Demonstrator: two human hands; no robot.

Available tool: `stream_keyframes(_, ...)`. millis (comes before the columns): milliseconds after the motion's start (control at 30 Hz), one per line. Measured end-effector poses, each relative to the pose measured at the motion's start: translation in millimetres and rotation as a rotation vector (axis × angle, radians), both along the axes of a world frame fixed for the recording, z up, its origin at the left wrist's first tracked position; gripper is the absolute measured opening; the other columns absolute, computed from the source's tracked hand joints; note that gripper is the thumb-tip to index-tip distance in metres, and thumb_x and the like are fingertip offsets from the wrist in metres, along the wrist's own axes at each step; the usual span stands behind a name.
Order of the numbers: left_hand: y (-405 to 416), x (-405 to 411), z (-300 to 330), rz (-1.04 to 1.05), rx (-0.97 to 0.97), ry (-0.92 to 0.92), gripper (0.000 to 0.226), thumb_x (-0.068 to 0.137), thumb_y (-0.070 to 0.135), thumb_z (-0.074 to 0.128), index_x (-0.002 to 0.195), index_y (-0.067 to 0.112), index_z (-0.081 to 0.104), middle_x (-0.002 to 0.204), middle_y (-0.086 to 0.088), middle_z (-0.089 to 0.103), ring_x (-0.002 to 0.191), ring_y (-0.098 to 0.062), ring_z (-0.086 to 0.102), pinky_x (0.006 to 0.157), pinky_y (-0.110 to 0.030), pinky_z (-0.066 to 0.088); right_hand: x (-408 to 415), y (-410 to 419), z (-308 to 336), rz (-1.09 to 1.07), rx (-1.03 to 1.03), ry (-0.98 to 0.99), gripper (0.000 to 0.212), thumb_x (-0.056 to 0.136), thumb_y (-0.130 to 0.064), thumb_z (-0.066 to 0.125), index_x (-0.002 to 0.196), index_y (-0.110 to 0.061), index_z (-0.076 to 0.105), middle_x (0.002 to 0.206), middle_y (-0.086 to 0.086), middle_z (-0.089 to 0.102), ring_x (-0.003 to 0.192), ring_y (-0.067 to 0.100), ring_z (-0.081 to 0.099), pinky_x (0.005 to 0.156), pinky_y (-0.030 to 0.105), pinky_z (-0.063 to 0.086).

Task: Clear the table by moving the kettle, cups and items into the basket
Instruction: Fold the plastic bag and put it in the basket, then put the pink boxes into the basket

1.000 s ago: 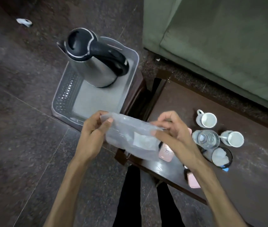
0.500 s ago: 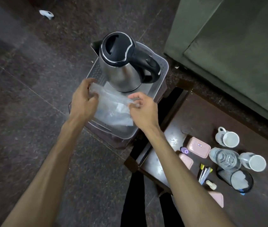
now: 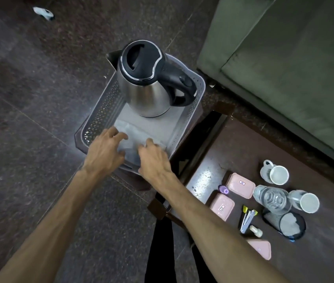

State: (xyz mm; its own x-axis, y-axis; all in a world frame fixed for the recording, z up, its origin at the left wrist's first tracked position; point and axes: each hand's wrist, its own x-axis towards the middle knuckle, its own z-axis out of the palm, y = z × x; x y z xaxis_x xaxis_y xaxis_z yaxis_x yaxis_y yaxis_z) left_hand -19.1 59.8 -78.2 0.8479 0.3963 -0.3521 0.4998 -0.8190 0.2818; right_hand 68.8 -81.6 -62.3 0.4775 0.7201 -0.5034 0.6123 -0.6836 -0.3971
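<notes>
A steel kettle (image 3: 147,94) with a black lid and handle stands at the far end of the grey perforated basket (image 3: 102,111). A clear plastic bag (image 3: 139,129) lies flat on the basket floor in front of it. My left hand (image 3: 106,150) rests over the bag's left edge with fingers spread. My right hand (image 3: 153,158) pinches the bag's near right edge. On the dark table (image 3: 243,144) to the right stand two white cups (image 3: 278,174) (image 3: 309,202), a water bottle (image 3: 272,198) and three pink boxes (image 3: 240,184).
The basket sits on a low dark stool left of the table. A green sofa (image 3: 284,68) borders the table's far side. Sachets (image 3: 247,218), a purple cap (image 3: 223,189) and a black mesh holder (image 3: 286,224) lie among the table items. My legs stand below.
Both hands carried the plastic bag from above the table's left edge into the basket and lowered it onto the floor there. My left fingers have spread off the bag.
</notes>
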Motion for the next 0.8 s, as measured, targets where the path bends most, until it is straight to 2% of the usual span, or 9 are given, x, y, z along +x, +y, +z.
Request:
stream_keyframes(167, 6.1, 21.8, -3.8, -0.006, -0.037, 0.151, 0.040, 0.074, 0.008, 0.071, 0.114, 0.007, 0.067, 0.110, -0.020, 0.065, 0.100, -0.046, 0.066, 0.081, -0.054, 0.057, 2.9, 7.8, -13.9, -0.041, -0.053, 0.041, 0.063, 0.082, -0.016, 0.083, 0.137, -0.012, 0.053, 0.134, 0.015, 0.051, 0.112, 0.034, 0.068, 0.092, 0.040, 0.056)
stream_keyframes(300, 0.2, 29.9, -4.6, -0.004, 0.082, 0.225, 0.043, 0.074, 0.012, 0.075, 0.115, 0.003, 0.065, 0.111, -0.025, 0.065, 0.104, -0.048, 0.066, 0.087, -0.054, 0.054, 2.1, 3.0, -9.8, -0.068, -0.035, 0.084, 0.064, 0.082, -0.011, 0.081, 0.140, -0.009, 0.053, 0.134, 0.017, 0.051, 0.113, 0.036, 0.066, 0.094, 0.042, 0.056)
stream_keyframes(367, -9.2, 27.8, -1.4, 0.025, 0.136, 0.125, 0.043, 0.072, 0.008, 0.077, 0.112, -0.002, 0.068, 0.107, -0.027, 0.065, 0.100, -0.049, 0.065, 0.085, -0.055, 0.051, 1.4, -7.3, -1.8, -0.092, 0.033, 0.116, 0.062, 0.082, -0.008, 0.080, 0.139, -0.007, 0.054, 0.131, 0.017, 0.053, 0.110, 0.038, 0.066, 0.092, 0.044, 0.057)
stream_keyframes(433, -25.4, 25.1, 6.4, 0.096, 0.126, -0.076, 0.034, 0.074, 0.003, 0.075, 0.106, -0.003, 0.070, 0.101, -0.026, 0.067, 0.092, -0.048, 0.065, 0.080, -0.054, 0.052, 0.7, -22.8, 6.7, -0.181, 0.174, 0.133, 0.050, 0.084, -0.006, 0.074, 0.131, -0.009, 0.061, 0.126, 0.015, 0.060, 0.105, 0.038, 0.067, 0.090, 0.045, 0.059)
stream_keyframes(533, -65.9, 23.4, 19.7, 0.206, 0.047, -0.356, 0.018, 0.079, 0.001, 0.069, 0.097, 0.004, 0.071, 0.090, -0.015, 0.065, 0.074, -0.037, 0.060, 0.064, -0.044, 0.048, 0.3, -56.8, 18.8, -0.443, 0.398, 0.103, 0.022, 0.086, -0.009, 0.066, 0.106, -0.015, 0.073, 0.104, 0.006, 0.071, 0.087, 0.028, 0.070, 0.082, 0.042, 0.058)
stream_keyframes(600, -103.0, 23.3, 24.4, 0.268, -0.023, -0.469, 0.013, 0.080, 0.003, 0.067, 0.091, 0.010, 0.068, 0.085, -0.007, 0.061, 0.068, -0.029, 0.055, 0.059, -0.041, 0.044, 3.7, -85.1, 22.2, -0.644, 0.486, 0.101, 0.017, 0.083, -0.011, 0.064, 0.092, -0.021, 0.074, 0.091, -0.002, 0.072, 0.076, 0.020, 0.069, 0.075, 0.038, 0.058)
stream_keyframes(700, -170.8, 24.5, 25.5, 0.325, -0.161, -0.568, 0.016, 0.079, 0.004, 0.066, 0.088, 0.017, 0.066, 0.080, 0.000, 0.057, 0.065, -0.020, 0.052, 0.063, -0.033, 0.044, 17.7, -136.2, 18.6, -0.848, 0.456, 0.055, 0.019, 0.080, -0.012, 0.064, 0.089, -0.022, 0.077, 0.086, -0.004, 0.074, 0.074, 0.014, 0.070, 0.076, 0.032, 0.058)
stream_keyframes(733, -193.4, 24.2, 23.6, 0.334, -0.213, -0.559, 0.017, 0.079, 0.005, 0.067, 0.089, 0.018, 0.066, 0.078, 0.002, 0.056, 0.065, -0.018, 0.052, 0.065, -0.030, 0.044, 24.0, -154.0, 15.4, -0.876, 0.401, 0.018, 0.019, 0.080, -0.011, 0.065, 0.090, -0.021, 0.078, 0.086, -0.003, 0.076, 0.077, 0.015, 0.071, 0.078, 0.031, 0.057)
stream_keyframes(800, -237.4, 23.2, 15.5, 0.370, -0.319, -0.456, 0.017, 0.079, 0.007, 0.069, 0.090, 0.019, 0.066, 0.078, 0.004, 0.057, 0.068, -0.019, 0.056, 0.068, -0.033, 0.048, 37.9, -188.9, 8.4, -0.886, 0.257, -0.042, 0.023, 0.081, -0.008, 0.064, 0.094, -0.018, 0.080, 0.093, 0.001, 0.079, 0.087, 0.021, 0.074, 0.086, 0.033, 0.056)
